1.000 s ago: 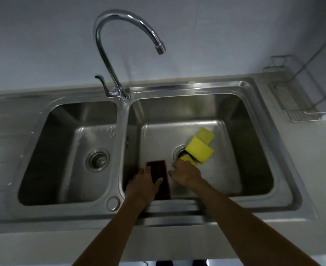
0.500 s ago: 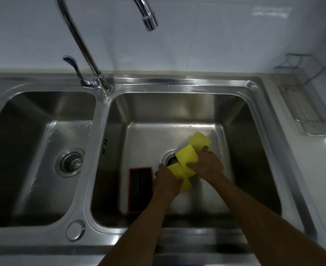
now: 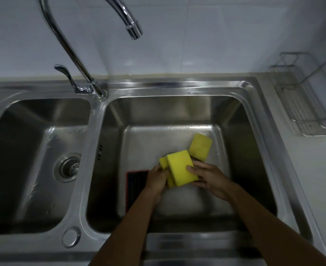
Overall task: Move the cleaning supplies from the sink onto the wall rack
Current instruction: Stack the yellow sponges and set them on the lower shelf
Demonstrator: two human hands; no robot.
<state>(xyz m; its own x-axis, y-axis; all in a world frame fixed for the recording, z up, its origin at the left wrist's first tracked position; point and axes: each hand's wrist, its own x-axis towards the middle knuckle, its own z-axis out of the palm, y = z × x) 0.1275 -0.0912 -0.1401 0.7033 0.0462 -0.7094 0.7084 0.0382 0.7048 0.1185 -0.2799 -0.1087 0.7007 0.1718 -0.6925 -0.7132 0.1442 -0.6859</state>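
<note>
Both forearms reached into the right basin of the stainless steel double sink [image 3: 262, 143]. Left hand [image 3: 157, 181] was curled tight around the near corner of a lower bright yellow rectangular sponge [image 3: 164, 164], fingers [image 3: 159, 170] closed on it. Right hand [image 3: 209, 178] pinched the upper yellow sponge block [image 3: 181, 167] stacked on it: thumb on top face, other fingers hidden underneath. Both sponges' long axes ran near-to-far, tilted slightly left.

Flat black pad with a red border [image 3: 136, 182] lay on the basin floor just left of the left hand, untouched. Third yellow sponge [image 3: 200, 146] lay beyond the right hand, near the drain, loose.

Wire wall rack [image 3: 302, 112] sat far right, past the desk edge, so the right hand was nearer; lift would likely go up and right.
</note>
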